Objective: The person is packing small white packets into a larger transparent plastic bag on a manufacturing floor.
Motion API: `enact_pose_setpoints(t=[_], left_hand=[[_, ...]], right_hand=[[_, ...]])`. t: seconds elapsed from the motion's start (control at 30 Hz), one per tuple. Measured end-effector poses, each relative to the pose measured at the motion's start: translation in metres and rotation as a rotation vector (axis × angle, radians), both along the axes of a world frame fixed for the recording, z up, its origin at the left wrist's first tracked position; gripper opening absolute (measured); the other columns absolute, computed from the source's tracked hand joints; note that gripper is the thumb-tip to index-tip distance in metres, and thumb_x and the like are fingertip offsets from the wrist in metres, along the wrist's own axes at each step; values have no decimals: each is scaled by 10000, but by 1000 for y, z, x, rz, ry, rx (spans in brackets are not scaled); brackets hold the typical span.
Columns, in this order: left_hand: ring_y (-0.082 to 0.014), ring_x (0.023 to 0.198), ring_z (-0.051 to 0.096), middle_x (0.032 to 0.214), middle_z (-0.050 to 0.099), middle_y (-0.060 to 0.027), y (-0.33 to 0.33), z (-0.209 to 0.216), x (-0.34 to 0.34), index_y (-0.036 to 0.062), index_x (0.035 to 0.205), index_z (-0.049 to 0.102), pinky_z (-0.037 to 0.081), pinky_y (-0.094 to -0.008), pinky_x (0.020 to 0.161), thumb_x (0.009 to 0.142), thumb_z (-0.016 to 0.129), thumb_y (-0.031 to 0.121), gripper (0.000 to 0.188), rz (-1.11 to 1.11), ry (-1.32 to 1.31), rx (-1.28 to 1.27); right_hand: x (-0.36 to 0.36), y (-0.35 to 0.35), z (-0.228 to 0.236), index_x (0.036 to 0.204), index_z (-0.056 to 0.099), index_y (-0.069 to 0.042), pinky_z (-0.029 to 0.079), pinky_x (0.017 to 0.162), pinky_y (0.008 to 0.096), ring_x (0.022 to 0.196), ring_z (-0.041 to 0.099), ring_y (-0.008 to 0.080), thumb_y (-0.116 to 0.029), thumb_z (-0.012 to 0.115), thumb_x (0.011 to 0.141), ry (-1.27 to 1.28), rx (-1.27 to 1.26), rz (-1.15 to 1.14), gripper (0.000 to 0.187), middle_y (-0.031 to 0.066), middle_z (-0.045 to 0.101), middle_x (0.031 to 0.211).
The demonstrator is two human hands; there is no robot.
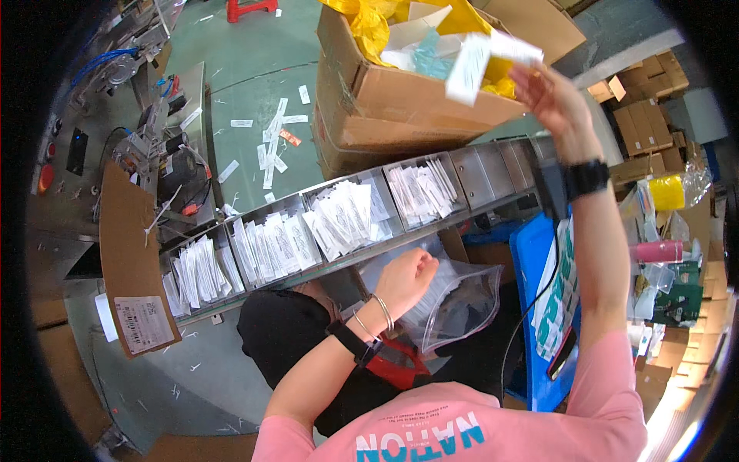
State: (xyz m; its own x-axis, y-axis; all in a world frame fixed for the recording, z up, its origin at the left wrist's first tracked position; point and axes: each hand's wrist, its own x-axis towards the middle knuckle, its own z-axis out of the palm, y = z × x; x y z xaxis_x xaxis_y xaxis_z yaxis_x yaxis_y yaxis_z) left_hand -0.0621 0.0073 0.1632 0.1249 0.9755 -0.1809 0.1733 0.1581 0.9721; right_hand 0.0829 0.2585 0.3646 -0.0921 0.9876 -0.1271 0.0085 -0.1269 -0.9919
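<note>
My right hand (550,100) is stretched out to the far right, over the edge of a large cardboard box (431,108), its fingers apart. Beside its fingertips a white printed packet (468,71) appears in front of the box rim, blurred and seemingly loose. My left hand (408,283) is curled closed above a clear zip bag (466,308) at my lap. Whatever its fingers may hold is hidden. White slips lie inside the bag. Just beyond it runs a metal tray (331,266) with compartments, several holding stacks of narrow white packets (277,245).
Yellow and white wrapping (369,31) fills the box. A cardboard flap (135,262) stands at the tray's left end, near a machine (181,169). Packets (273,138) litter the green floor. To my right are a blue crate (531,254) and shelves of cartons (650,123).
</note>
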Motion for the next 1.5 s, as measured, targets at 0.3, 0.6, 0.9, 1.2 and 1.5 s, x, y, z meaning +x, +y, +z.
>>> enact_pose_setpoints(t=[0.3,0.6,0.9,1.2,1.5], left_hand=[[-270,743,616,860,624,-154,-3,-4,0,-3,951,564,486,-349,674,854,557,291,309,-68,92,64],[-333,855,579,909,593,-175,-11,-8,3,5,965,560,459,-399,738,852,541,294,311,-166,201,172],[-319,820,595,907,605,-167,-9,-16,3,4,977,566,472,-376,734,855,538,303,325,-139,223,188],[-97,659,554,718,605,-28,8,-24,-27,-21,918,616,451,-222,642,868,582,212,241,146,-54,-43],[-189,991,560,1118,559,-172,79,21,19,-125,1249,340,444,-278,840,774,652,498,843,85,-529,-203]], right_hand=[[-7,-68,-104,1182,462,67,460,824,307,1032,551,229,-300,680,780,-694,-210,432,587,194,561,1085],[-43,-73,-210,1179,358,213,427,863,314,1031,533,265,-374,841,559,-926,-372,269,981,253,541,1098],[-26,-63,-233,1009,566,95,511,707,358,823,628,219,-82,792,576,-503,-431,276,519,167,637,927],[10,-70,-181,1029,581,46,506,733,312,837,628,194,-55,754,626,-277,-349,183,449,126,642,959],[65,-125,-127,1136,525,22,495,817,324,930,610,202,-95,701,727,328,-368,294,460,111,612,1061]])
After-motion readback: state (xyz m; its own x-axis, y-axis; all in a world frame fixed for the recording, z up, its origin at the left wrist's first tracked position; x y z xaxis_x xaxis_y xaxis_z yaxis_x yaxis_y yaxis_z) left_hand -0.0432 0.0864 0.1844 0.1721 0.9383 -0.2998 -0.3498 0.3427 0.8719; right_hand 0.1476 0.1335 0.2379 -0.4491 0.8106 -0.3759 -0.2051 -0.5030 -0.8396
